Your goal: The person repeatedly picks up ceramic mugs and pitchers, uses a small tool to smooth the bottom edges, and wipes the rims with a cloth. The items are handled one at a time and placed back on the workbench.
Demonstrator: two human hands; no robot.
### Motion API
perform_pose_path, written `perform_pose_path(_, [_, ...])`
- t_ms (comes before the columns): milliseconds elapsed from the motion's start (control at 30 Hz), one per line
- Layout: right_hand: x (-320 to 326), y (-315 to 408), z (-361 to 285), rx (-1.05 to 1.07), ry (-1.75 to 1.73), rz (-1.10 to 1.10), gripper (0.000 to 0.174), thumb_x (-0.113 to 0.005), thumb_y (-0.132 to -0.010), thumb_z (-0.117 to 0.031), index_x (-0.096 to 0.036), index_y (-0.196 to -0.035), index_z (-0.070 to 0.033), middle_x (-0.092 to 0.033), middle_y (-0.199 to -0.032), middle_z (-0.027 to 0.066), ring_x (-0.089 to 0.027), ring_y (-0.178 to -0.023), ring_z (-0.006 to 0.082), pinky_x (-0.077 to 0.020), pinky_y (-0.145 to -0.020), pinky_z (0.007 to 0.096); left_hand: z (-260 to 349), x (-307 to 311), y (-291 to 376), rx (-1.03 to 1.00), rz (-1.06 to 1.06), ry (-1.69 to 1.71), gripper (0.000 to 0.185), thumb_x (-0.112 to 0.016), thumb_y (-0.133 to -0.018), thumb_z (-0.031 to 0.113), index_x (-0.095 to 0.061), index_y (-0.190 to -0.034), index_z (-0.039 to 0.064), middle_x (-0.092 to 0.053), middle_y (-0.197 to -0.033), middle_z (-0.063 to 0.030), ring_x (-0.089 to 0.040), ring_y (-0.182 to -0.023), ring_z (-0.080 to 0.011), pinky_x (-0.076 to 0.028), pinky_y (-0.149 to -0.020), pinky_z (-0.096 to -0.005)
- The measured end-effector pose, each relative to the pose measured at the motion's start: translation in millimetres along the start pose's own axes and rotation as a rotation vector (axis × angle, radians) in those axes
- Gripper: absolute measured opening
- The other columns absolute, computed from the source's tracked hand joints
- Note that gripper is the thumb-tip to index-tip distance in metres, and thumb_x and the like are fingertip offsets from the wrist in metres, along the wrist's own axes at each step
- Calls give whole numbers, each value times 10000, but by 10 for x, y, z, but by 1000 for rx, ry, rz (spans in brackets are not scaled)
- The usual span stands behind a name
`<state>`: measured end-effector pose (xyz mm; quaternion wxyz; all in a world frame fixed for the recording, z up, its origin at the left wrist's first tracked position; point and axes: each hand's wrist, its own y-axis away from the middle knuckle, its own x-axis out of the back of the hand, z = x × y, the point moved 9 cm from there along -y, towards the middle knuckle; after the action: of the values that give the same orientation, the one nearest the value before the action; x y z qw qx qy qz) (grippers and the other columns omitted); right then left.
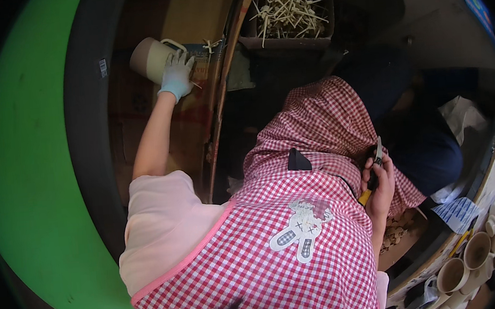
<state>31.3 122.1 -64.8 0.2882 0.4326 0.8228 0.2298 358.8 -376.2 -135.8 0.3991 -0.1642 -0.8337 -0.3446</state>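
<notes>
My left hand [176, 75], in a pale glove with a light blue cuff, is at the rim end of a two-toned ceramic mug [146, 60]. The mug is brownish at its base and cream towards the rim, and lies tilted on its side over cardboard; its handle points away from me. The thumb is hidden. Bare, my right hand [379, 179] is closed around the dark and yellow handle of a small knife [379, 150], beside my checked apron. The blade points away from me.
A brown bin [286, 43] of thin, pale, branching pieces stands ahead. An upright cardboard edge [221, 95] separates the mug's area from my lap. At the lower right, several mugs [452, 274] lie along a worn board, near a container of small round pieces [395, 234].
</notes>
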Motion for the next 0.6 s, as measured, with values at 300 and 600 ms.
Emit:
perform_pose_path(300, [-9, -103, -109, -42, 49, -55, 310, -484, -1066, -76, -508, -1363, 9, -655, -968, 77, -560, -649, 85, -445, -530, 190, -297, -167, -1058, 263, 93, 1055, 563, -668, -891, 205, -589, -1418, 25, -695, -1284, -239, -650, -1199, -417, -509, -1025, -454])
perform_pose_path(600, [-82, -187, -39, -67, 179, 41, 278, -490, -1065, -86, -542, -1324, 2, -658, -963, 62, -552, -651, 82, -424, -528, 182, -49, 690, -478, 293, 626, 1325, 296, -715, -953, 129, -745, -1242, 72, -701, -1277, -143, -711, -1117, -299, -558, -988, -384])
